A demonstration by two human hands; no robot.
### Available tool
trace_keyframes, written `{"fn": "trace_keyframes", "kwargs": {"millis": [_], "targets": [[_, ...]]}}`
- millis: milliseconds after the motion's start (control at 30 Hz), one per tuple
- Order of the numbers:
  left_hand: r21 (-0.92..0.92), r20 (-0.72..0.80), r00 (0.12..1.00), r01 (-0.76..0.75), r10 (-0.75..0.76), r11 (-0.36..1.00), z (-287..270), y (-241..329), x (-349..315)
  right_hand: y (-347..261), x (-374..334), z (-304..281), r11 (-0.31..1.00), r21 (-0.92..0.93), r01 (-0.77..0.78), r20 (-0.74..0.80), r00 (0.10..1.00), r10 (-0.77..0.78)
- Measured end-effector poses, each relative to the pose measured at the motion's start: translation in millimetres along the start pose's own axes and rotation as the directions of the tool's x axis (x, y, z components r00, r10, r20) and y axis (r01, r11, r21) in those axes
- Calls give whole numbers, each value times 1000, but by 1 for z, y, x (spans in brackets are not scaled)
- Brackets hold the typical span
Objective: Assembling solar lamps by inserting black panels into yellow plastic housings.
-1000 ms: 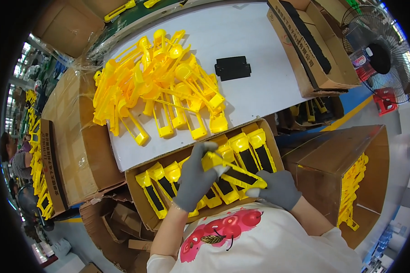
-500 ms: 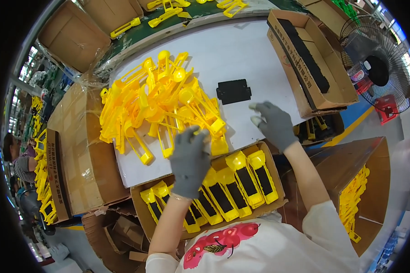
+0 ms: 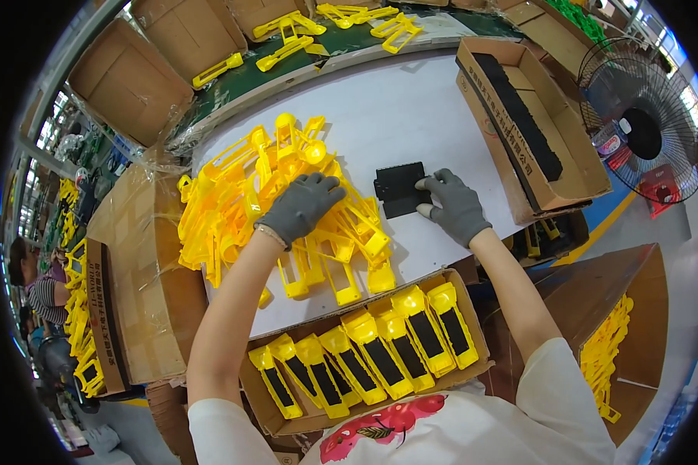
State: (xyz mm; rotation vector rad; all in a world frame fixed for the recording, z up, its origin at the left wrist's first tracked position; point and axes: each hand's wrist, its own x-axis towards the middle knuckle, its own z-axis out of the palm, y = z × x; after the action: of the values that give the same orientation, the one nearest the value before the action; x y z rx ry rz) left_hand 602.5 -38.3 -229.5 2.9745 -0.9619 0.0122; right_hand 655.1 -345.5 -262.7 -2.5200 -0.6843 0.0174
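My left hand [image 3: 301,208], in a grey glove, lies over the heap of yellow plastic frames [image 3: 233,194]. Its fingers are spread across the frames, and none is visibly gripped. To the right, the thumb and fingertips of my gloved right hand [image 3: 456,208] hold the right edge of a flat black plate [image 3: 399,203]. This plate lies on the white tabletop [image 3: 364,101], overlapping another black plate [image 3: 395,175] just beyond it. Close to my body, a cardboard box [image 3: 268,415] holds a row of yellow frames with black inserts [image 3: 384,363].
A long cardboard tray [image 3: 577,143] with black strips stands at the right, near a fan [image 3: 642,133]. More yellow frames [image 3: 287,35] lie on the green surface behind. A tall carton [image 3: 144,256] flanks the table's left; an open box of yellow parts [image 3: 608,341] is lower right.
My left hand has risen from above the near box to the yellow heap. My right hand has come to the black plates, and one now sits offset towards me.
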Motion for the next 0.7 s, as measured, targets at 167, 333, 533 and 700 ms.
{"fn": "trace_keyframes", "kwargs": {"millis": [167,333,533,700], "targets": [[45,-111,987,-115,119,992,-34,12,-14,3,7,-9,984,-167,63,103,994,-46],[77,-354,931,-63,86,995,-50,44,-53,8,2,-7,988,-152,27,109,994,-10],[-295,-465,806,250,-367,922,-3,80,-103,3,-21,-2,979,193,-60,-108,991,82],[-603,-446,520,427,-729,674,-3,100,-113,-29,-56,-18,708,699,-105,-16,987,162]]}}
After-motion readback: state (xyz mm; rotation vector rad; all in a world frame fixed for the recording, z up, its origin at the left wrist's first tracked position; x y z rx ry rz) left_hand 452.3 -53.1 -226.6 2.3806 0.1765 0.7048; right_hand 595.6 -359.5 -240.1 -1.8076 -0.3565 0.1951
